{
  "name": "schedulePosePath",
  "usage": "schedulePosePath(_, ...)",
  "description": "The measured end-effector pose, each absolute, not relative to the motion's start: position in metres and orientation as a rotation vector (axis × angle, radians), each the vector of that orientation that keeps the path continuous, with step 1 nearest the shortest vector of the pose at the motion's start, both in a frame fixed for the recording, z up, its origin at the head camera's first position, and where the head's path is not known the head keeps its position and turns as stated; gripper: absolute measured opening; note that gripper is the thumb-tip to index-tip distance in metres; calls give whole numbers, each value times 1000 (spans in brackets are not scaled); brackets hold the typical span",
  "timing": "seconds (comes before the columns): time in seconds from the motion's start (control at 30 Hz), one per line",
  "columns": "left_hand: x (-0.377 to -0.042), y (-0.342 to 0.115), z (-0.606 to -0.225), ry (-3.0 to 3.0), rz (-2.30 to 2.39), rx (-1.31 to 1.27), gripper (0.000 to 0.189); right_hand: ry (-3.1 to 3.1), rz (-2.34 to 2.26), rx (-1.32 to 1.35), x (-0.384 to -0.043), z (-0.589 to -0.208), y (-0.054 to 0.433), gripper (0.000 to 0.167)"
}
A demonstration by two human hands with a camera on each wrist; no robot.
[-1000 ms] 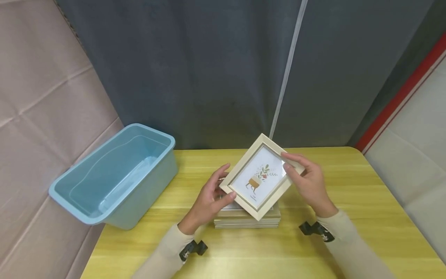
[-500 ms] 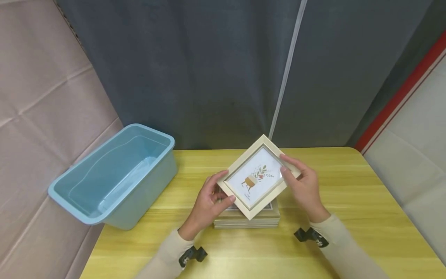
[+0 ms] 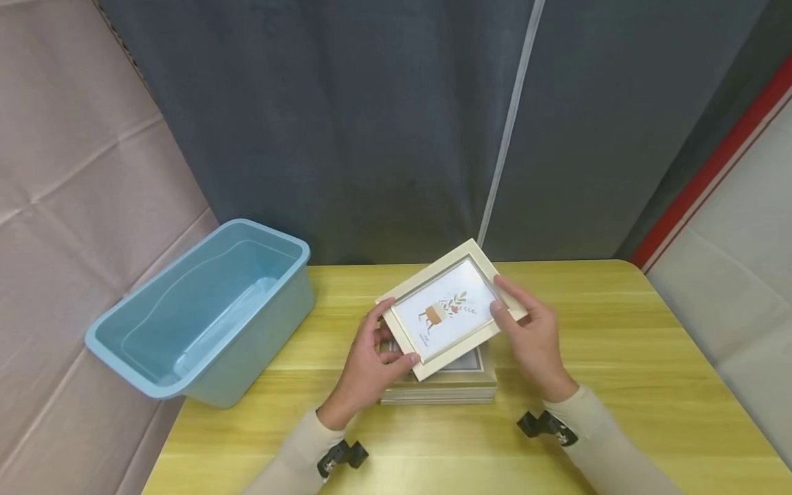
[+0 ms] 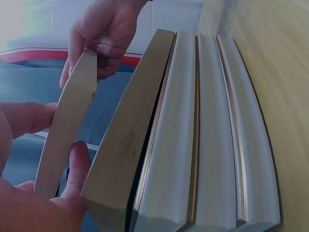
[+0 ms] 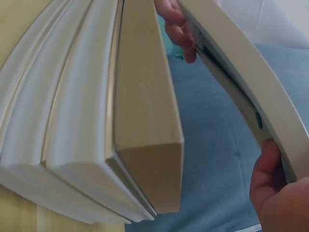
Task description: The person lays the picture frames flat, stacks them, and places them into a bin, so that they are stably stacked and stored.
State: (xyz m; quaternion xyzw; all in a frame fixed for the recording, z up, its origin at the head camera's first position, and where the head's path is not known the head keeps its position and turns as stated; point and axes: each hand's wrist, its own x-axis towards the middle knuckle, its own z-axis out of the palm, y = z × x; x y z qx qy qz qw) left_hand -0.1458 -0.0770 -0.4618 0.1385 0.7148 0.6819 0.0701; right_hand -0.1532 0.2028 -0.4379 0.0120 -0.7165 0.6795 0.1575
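A cream picture frame (image 3: 441,309), with a print of leaves and a footed orange pot, is held tilted above a stack of frames (image 3: 438,394). My left hand (image 3: 365,364) grips its lower left edge, thumb in front and fingers around the side. On the opposite edge, my right hand (image 3: 535,337) pinches the frame with the thumb on its face. The left wrist view shows the held frame (image 4: 67,125) edge-on, apart from the stack's tan top frame (image 4: 130,121). Part of its back (image 5: 236,92), with a dark slot, appears in the right wrist view.
To the left stands a light blue plastic tub (image 3: 266,316), with nothing seen inside. The wooden table (image 3: 619,385) ends at a dark grey curtain (image 3: 346,137) behind. Several white-edged frames (image 4: 212,135) lie under the tan one in the stack.
The picture frame has turned counterclockwise and shifted slightly left. My right hand has moved left with it, and my left fingers have come onto the frame's upper left edge.
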Motion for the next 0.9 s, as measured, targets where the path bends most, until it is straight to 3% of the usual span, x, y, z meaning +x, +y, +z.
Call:
schedulePosePath(0.57, -150, -94, -459, 2182, 2060, 498, 92, -2175, 1914, 321, -149, -448, 211, 57)
schedulePosePath(0.9, -149, -101, -460, 2231, 2074, 423, 91, -2262, 1773, 408, -140, -455, 215, 51)
